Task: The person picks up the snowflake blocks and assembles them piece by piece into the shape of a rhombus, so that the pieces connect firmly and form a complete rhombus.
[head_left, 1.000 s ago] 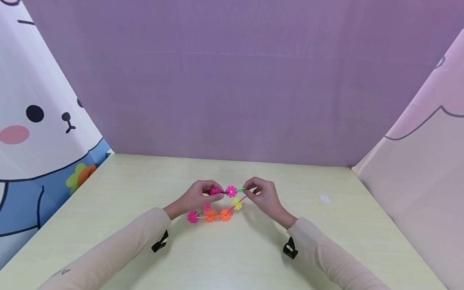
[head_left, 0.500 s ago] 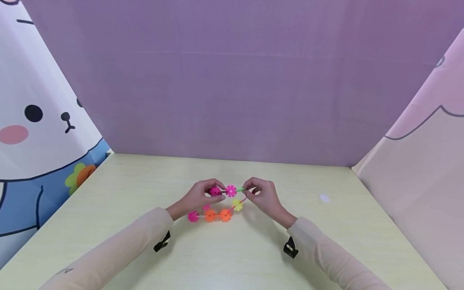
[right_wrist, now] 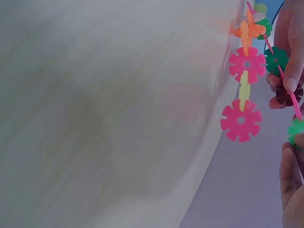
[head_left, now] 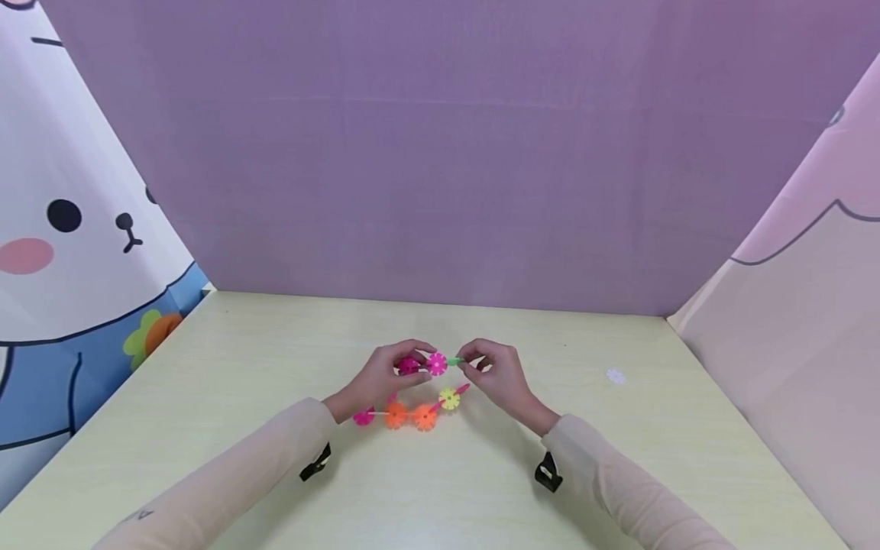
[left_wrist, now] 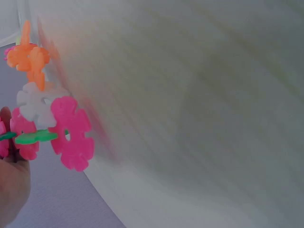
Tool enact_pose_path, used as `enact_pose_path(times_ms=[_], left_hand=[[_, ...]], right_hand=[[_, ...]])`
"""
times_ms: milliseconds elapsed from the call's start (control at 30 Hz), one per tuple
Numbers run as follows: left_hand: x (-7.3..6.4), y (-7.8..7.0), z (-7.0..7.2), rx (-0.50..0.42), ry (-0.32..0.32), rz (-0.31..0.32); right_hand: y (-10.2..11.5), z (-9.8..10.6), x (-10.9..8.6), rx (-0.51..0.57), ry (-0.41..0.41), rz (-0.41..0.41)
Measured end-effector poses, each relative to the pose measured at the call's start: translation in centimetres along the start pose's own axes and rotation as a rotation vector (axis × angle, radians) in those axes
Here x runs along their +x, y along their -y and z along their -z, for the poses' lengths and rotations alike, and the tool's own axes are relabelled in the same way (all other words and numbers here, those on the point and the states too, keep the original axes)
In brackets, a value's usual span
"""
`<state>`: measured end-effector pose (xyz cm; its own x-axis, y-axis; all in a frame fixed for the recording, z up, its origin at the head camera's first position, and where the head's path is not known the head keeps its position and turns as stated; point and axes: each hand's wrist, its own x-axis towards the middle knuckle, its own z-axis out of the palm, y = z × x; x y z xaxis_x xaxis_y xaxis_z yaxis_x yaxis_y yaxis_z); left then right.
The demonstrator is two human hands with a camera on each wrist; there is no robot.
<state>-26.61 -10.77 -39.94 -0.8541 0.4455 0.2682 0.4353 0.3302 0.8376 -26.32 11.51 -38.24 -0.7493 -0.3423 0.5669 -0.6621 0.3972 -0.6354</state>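
A chain of interlocking snowflake discs hangs between the hands in a bent loop. My left hand [head_left: 381, 376] grips its upper strand around a dark disc [right_wrist: 286, 96] beside a pink disc [head_left: 436, 363]. My right hand [head_left: 498, 373] pinches the light green disc [head_left: 454, 361] at that strand's end. Below, the other strand runs through orange discs [head_left: 396, 415] and a yellow disc [head_left: 449, 398] to a pink end disc [head_left: 464, 389], which hangs free under the right fingertips. In the left wrist view, a white disc [left_wrist: 38, 102] and a pink disc [left_wrist: 72, 134] form the bend.
A loose white snowflake disc [head_left: 615, 376] lies on the pale wooden table [head_left: 440, 489] to the right. A purple panel [head_left: 440, 153] stands behind the table. Printed cloths hang at the left [head_left: 82, 229] and right sides.
My left hand has shifted slightly right, closer to the right hand. The lower strand has dropped a little, and its pink end disc now shows apart from the right fingertips.
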Motion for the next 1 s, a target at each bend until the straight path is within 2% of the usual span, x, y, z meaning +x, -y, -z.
enact_pose_path(times_ms=[167,400,533,633,800,867,1000], left_hand=[[-0.1,0.1,-0.3,0.010,-0.021,-0.038],[0.0,0.1,-0.3,-0.033,-0.014,-0.075],[0.1,0.1,-0.3,-0.034,-0.013,-0.073],[0.2,0.1,-0.3,-0.029,-0.017,-0.048],[0.4,0.1,-0.3,-0.029,-0.023,-0.013],[0.4,0.0,-0.2,-0.034,-0.020,-0.019],[0.3,0.1,-0.2,-0.048,-0.004,-0.033]], right_hand=[[0.0,0.0,0.0,-0.004,0.000,0.009],[-0.1,-0.1,0.2,-0.011,-0.009,0.019],[-0.1,-0.2,0.4,0.018,-0.017,0.025],[0.0,-0.3,0.5,0.023,-0.013,0.032],[2.6,0.2,0.7,-0.002,0.002,0.035],[3.6,0.6,0.8,0.000,0.014,0.042],[3.6,0.7,0.8,0.014,0.038,0.057]])
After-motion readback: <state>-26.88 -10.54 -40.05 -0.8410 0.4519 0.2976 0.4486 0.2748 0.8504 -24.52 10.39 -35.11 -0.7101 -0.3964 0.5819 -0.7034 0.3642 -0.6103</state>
